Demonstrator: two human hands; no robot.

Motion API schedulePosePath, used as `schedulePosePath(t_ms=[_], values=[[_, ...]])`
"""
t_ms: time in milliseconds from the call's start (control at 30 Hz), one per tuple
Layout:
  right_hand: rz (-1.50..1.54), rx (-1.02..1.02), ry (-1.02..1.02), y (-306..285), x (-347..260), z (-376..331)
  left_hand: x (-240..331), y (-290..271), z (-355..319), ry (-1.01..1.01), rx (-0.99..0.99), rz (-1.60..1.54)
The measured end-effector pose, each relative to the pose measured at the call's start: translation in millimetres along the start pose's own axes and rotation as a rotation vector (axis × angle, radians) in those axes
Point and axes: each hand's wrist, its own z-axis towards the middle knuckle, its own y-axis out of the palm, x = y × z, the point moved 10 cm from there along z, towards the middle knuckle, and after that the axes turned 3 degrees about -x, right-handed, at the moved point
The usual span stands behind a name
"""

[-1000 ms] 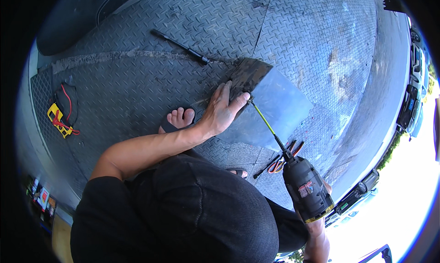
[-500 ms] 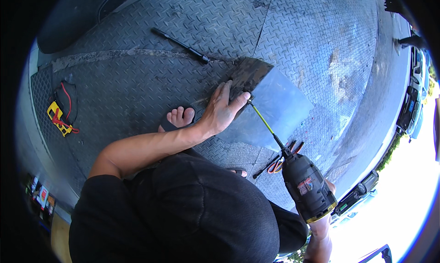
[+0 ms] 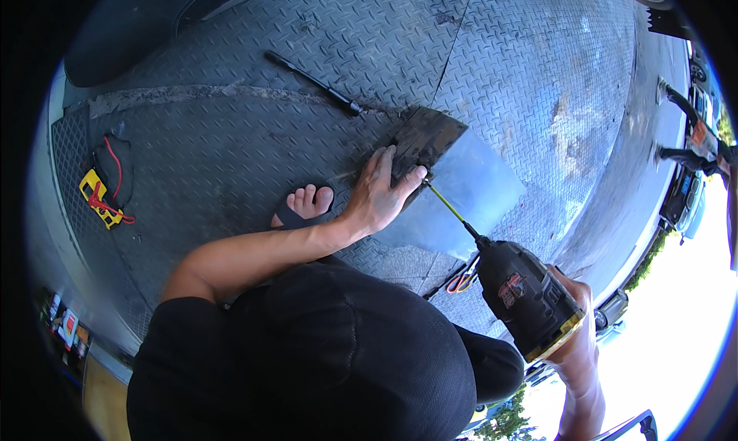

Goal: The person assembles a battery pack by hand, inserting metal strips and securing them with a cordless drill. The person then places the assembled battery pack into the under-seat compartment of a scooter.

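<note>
A: From the head camera, where is your left hand (image 3: 382, 197)?

B: Your left hand lies flat and spread on the near edge of the dark metal plate (image 3: 429, 137), fingers pointing away from you, its grip loose and closed around nothing, only pressing down. The thumb sits just beside the tip of the long bit (image 3: 450, 209).

A: And your right hand (image 3: 573, 318)?

B: Its grip is wrapped tight round the handle of the black cordless drill (image 3: 529, 296), which sits right of the plate and nearer to you. The drill's bit runs up and left from the chuck and meets the plate's near edge, right by your left thumb.

A: What does the plate rest on?

B: It lies partly over a smooth grey sheet (image 3: 477, 203), which spreads out to the right of the plate and toward you. Both sit on the diamond-tread steel floor (image 3: 231, 156).

A: Anything else around the plate?

B: A long black rod (image 3: 314, 82) lies on the floor to its left and farther from you, one end almost reaching the plate's far corner. Your bare toes (image 3: 307, 203) show left of the plate, just beside your left wrist. Orange-handled pliers (image 3: 461, 281) lie below the sheet, near the drill. Well off to the left of the plate sits a yellow meter (image 3: 98, 199) with red leads.
</note>
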Motion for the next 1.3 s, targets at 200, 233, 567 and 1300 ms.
schedulePosePath(t_ms=[200, 233, 567, 1300], values=[[0.0, 0.065, -0.033, 11.5, 7.9, -14.0, -12.9, -4.3, -7.7, 0.034, -0.094, -0.077], [0.049, 0.059, -0.022, 14.1, 11.2, -13.5, -13.6, -5.1, -8.5, 0.055, -0.103, -0.081], [0.059, 0.082, -0.01, 21.9, 13.4, -19.4, -17.6, -20.6, 0.9, 0.137, -0.123, -0.072], [-0.073, 0.063, 0.096, 27.5, -6.3, -19.1, -26.3, -2.2, 28.3, -0.043, -0.289, -0.357]])
